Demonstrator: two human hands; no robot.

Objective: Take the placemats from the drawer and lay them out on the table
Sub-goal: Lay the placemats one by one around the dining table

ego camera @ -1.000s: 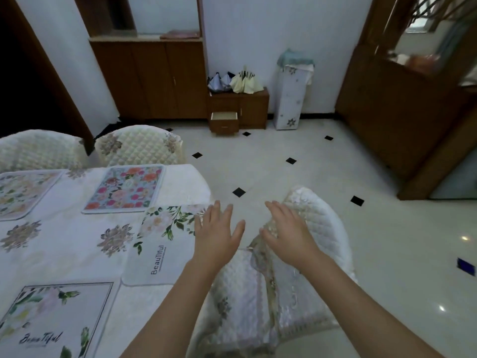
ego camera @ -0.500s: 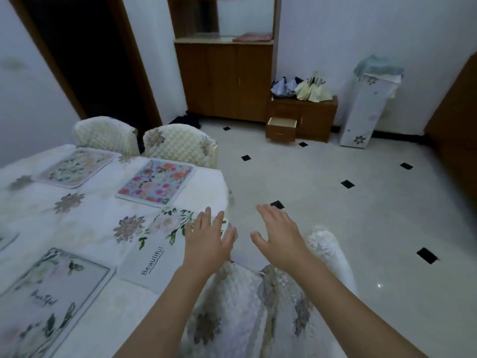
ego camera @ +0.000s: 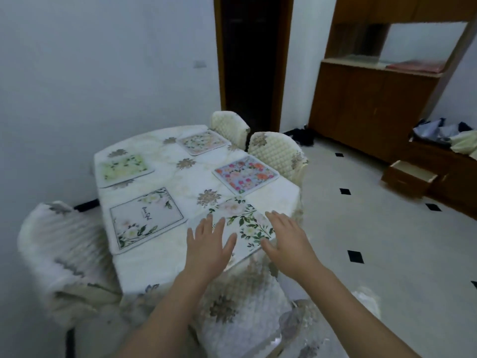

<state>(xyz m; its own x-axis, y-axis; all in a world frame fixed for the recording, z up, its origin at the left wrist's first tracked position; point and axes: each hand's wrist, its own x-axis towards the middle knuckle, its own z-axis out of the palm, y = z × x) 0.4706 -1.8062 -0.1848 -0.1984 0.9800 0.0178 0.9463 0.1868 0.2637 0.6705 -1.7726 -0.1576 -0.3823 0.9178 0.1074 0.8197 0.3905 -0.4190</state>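
Note:
Several floral placemats lie on the table point(ego camera: 165, 264). Nearest me is a white mat with green leaves point(ego camera: 240, 218) at the table's right front corner. My left hand point(ego camera: 209, 244) is spread flat over its left part, and my right hand point(ego camera: 289, 239) is spread over its right edge; neither grips anything. Further off lie a white "Beautiful" mat point(ego camera: 147, 220), a colourful flower mat point(ego camera: 246, 174), a green mat point(ego camera: 124, 167) and a pale flowered mat point(ego camera: 202, 142). The open wooden drawer point(ego camera: 410, 177) sticks out of a low cabinet at the right.
Quilted white chairs stand around the table: one at the left point(ego camera: 62, 259), two at the far side point(ego camera: 277, 153), one right under my arms point(ego camera: 242, 313). A tall wooden cabinet point(ego camera: 371, 104) and a dark doorway point(ego camera: 250, 60) are behind. Tiled floor lies to the right.
The view has swung left, so the whole table now shows. Both hands have come from beside the table's edge to over the nearest mat, still spread flat.

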